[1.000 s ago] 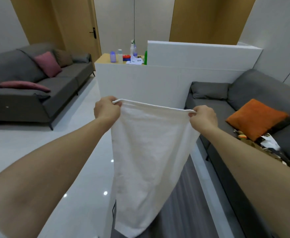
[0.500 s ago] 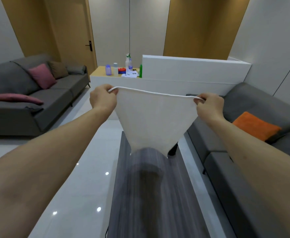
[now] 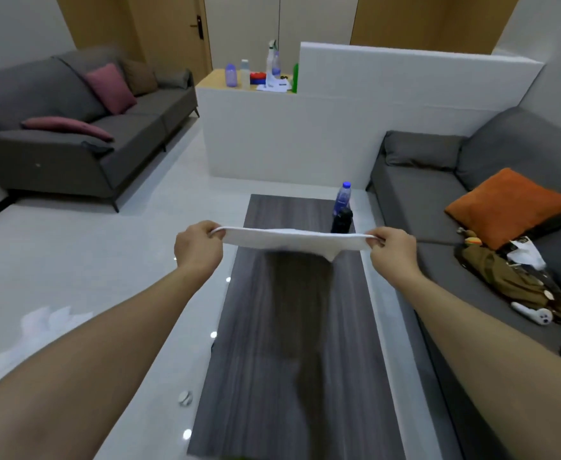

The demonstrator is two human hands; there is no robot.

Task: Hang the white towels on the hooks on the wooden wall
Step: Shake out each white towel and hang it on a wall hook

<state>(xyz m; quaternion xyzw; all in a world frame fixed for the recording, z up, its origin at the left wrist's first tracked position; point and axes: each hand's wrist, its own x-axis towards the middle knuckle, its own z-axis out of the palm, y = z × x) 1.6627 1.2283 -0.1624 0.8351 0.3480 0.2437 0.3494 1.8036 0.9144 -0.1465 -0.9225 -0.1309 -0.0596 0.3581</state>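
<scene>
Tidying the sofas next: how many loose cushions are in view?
5: pink cushion, brown cushion and flat maroon cushion on the left sofa; grey cushion and orange cushion on the right sofa. Others may be hidden.

light: soft, even, indoor, from overhead | glare: small bright spots on the glossy floor (image 3: pixel 212 334) left of the desk (image 3: pixel 292 360) | shadow: faint dark band along the desk | blur: towel (image 3: pixel 292 239) underside smeared | distortion: wide-angle bending at edges

Home living room: two grey sofas (image 3: pixel 73 127) (cushions on both), low wooden coffee table (image 3: pixel 289 343).
</scene>
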